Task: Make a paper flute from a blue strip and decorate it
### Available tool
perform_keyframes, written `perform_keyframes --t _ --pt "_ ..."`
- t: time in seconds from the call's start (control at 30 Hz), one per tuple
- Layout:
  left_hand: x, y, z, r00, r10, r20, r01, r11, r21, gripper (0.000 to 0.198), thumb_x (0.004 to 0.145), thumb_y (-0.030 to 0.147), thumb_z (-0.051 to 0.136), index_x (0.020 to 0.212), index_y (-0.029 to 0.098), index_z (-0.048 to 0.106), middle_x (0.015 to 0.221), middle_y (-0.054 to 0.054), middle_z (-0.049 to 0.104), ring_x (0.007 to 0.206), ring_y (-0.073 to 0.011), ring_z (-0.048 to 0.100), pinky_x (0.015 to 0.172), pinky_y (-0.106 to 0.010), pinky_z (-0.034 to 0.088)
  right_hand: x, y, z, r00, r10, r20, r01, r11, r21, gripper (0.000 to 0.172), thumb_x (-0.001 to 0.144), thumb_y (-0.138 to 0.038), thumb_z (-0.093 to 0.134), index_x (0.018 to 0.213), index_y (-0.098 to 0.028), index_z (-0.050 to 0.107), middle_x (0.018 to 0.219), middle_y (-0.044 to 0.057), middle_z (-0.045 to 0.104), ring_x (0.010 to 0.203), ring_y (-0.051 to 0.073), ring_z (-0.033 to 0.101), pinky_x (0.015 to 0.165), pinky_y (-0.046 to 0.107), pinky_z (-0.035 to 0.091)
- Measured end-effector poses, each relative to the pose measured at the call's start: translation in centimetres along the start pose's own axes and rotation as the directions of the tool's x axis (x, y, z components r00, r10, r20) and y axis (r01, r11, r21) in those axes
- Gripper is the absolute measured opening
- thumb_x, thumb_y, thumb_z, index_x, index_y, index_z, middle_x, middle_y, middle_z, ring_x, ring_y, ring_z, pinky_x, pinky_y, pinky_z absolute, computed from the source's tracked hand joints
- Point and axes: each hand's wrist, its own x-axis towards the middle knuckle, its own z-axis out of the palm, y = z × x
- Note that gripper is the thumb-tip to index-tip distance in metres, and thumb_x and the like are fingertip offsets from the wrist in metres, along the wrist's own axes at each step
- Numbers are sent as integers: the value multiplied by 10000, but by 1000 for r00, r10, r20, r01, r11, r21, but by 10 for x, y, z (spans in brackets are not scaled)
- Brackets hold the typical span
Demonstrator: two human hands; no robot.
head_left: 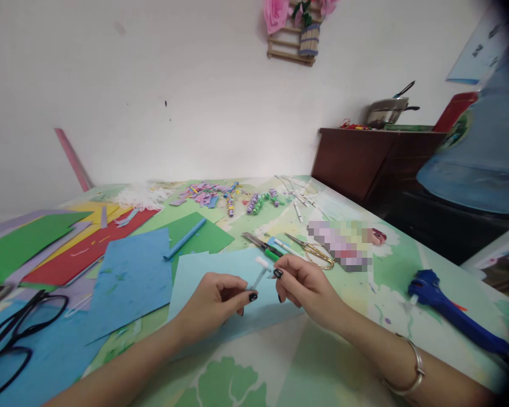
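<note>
Between the thumb and fingers of my left hand [218,299] is a thin pale-blue stick with a whitish top [261,264], tilted up to the right. My right hand [307,285] is closed in a pinch right beside that top; what its fingertips hold, if anything, is too small to make out. Both hands are over a light-blue sheet [195,277] on the table. Just beyond the right hand lie a utility knife [263,246] with a green and black handle and gold-handled scissors [318,254].
Coloured sheets, among them a blue sheet [131,277] and a red sheet [97,249], cover the left side near black-handled scissors [21,333]. A blue glue gun [453,314] lies right. Rolled paper pieces [261,202], paper scraps [203,193] and white string [142,196] lie at the back.
</note>
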Motion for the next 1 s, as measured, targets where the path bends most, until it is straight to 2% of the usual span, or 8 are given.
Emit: perform_keyframes --t 0.2,0.43,0.6,0.73,0.87,1.0 --pt "0 -1 -2 1000 11 -15 -11 1000 23 328 815 394 562 625 130 609 477 39 478 432 -57 351 422 -180 266 1 -2 -1 995 95 5 -94 971 219 272 885 -423 497 769 -176 497 548 -48 515 407 40 311 405 191 232" --pt "-2 2 -1 1000 6 -20 -6 1000 18 331 812 389 559 598 139 588 483 36 493 419 -56 363 412 -177 275 1 -5 -1 998 65 -23 -60 983 175 331 858 -453 525 768 -142 591 467 -61 446 393 50 314 404 207 235" --pt "-1 1 -2 1000 2 -10 -1 1000 26 338 816 403 554 613 135 592 491 32 505 418 -54 365 415 -177 281 3 -4 -1 998 63 -16 -58 973 225 397 869 -504 485 740 -142 586 497 -38 495 383 45 329 408 211 262" --pt "1 2 -2 1000 -6 -7 6 999 35 336 812 398 553 608 134 591 488 31 506 416 -54 365 416 -179 279 3 -3 -1 997 74 -22 -67 969 239 373 813 -499 580 704 -143 570 474 -54 468 375 34 305 385 194 220" --pt "0 3 -1 1000 8 7 -8 999 49 338 815 397 548 602 137 573 477 38 481 416 -56 358 426 -187 273 3 -4 -1 992 114 -50 -100 967 236 384 803 -499 579 682 -135 588 419 -70 407 369 36 294 372 185 198" --pt "-2 1 -1 999 29 33 -31 997 65 375 823 411 543 560 147 507 474 48 403 451 -65 340 452 -204 257 2 -4 -1 990 117 -83 -98 974 204 406 844 -494 505 670 -137 588 379 -59 435 327 39 288 364 193 234"
